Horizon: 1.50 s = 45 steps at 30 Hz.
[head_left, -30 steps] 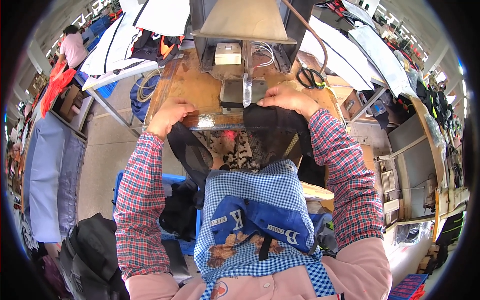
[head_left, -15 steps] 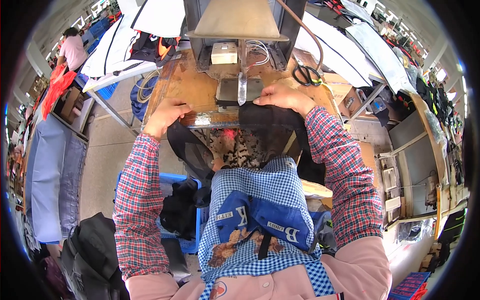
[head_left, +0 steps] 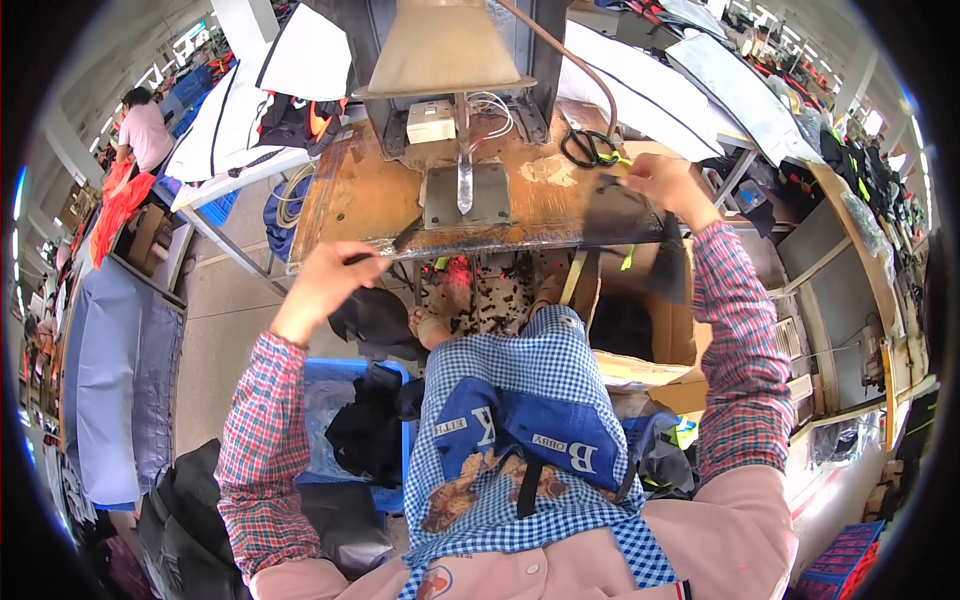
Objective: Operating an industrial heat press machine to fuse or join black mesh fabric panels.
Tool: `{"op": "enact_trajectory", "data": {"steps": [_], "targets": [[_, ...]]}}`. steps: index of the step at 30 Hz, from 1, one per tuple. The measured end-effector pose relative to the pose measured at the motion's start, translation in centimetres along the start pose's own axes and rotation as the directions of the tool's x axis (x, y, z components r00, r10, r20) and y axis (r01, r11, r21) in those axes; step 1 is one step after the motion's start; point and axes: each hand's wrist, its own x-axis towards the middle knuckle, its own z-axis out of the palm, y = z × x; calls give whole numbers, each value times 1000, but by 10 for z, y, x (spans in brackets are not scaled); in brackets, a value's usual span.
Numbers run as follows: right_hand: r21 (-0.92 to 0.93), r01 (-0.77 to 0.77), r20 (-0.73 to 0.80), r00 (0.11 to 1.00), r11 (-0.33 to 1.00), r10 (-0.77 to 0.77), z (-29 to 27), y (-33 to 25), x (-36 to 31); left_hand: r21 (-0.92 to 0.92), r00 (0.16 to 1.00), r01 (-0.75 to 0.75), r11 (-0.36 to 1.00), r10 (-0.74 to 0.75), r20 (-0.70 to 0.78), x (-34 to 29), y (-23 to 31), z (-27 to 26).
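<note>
Our right hand pinches a black cloth piece at the table's right front, and its loose part hangs over the edge near an open cardboard box. Held by the upper edge like this, the cloth probably drapes without bunching and leaves the upright bar above the dark metal plate free. Our left hand is at the left front edge of the table, fingers bent close together; a dark sliver shows at the tips, but we cannot tell whether they grip it. A blue crate of black cloth sits low on our left, presumably for easy reach.
</note>
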Motion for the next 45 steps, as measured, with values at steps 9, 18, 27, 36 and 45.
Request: {"op": "enact_trajectory", "data": {"steps": [9, 18, 27, 36, 45], "targets": [[814, 269, 235, 658, 515, -716, -21, -133, -153, -97, 847, -442, 892, 450, 282, -33, 168, 91], [843, 257, 8, 873, 473, -488, -49, -51, -187, -278, 777, -105, 955, 254, 576, -51, 126, 103], [459, 368, -302, 921, 809, -248, -2, 15, -165, -36, 819, -219, 975, 204, 536, -60, 125, 84], [798, 382, 186, 579, 466, -794, 37, -99, -165, 136, 868, -313, 940, 225, 443, -70, 137, 37], [819, 295, 43, 825, 493, -564, 76, -93, -92, -12, 973, 88, 996, -84, 214, -44, 8, -44]]}}
